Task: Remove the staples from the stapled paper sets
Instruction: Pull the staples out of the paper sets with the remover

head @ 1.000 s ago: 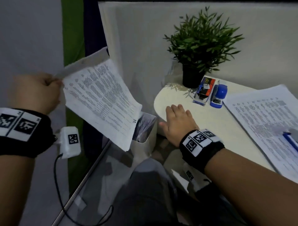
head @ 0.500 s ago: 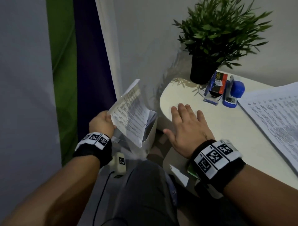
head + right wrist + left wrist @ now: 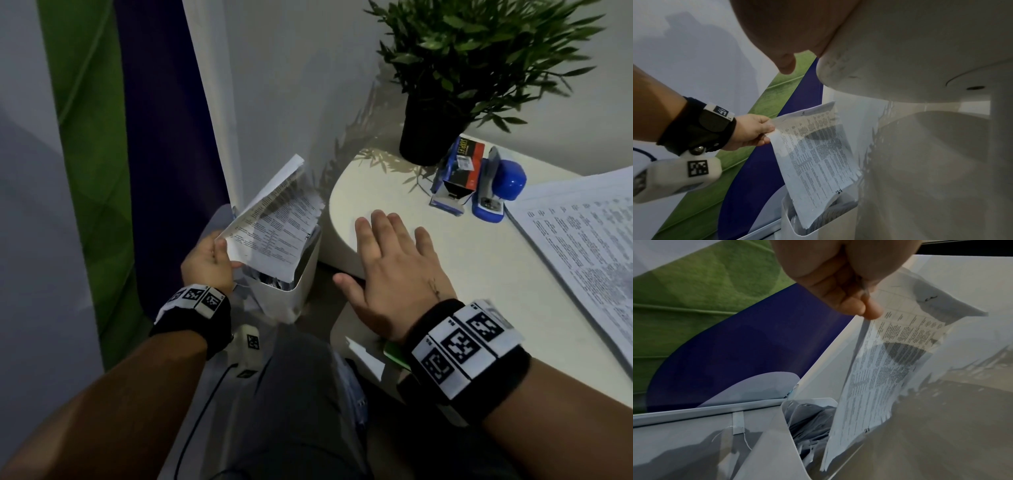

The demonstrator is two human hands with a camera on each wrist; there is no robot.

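My left hand [image 3: 209, 260] pinches the corner of a printed paper set [image 3: 277, 226], which hangs with its lower end inside a white bin [image 3: 291, 291] beside the table. The left wrist view shows the paper set [image 3: 879, 373] dipping among other papers in the bin [image 3: 789, 426]. In the right wrist view the left hand [image 3: 754, 129] holds the paper set [image 3: 813, 155] above the bin [image 3: 789, 219]. My right hand [image 3: 397, 267] lies flat and open on the white table [image 3: 479, 267], fingers straight, thumb off the edge. A stack of printed papers [image 3: 589, 246] lies at the right.
A potted plant [image 3: 455, 72] stands at the back of the table. Next to it are a staples box [image 3: 459, 171] and a blue stapler [image 3: 496, 192]. A green and dark blue panel [image 3: 102, 137] stands on the left. My knee [image 3: 294, 394] is below the table.
My left hand has come down from high on the left with the paper set and lowered it into the bin. The right hand stays flat on the table.
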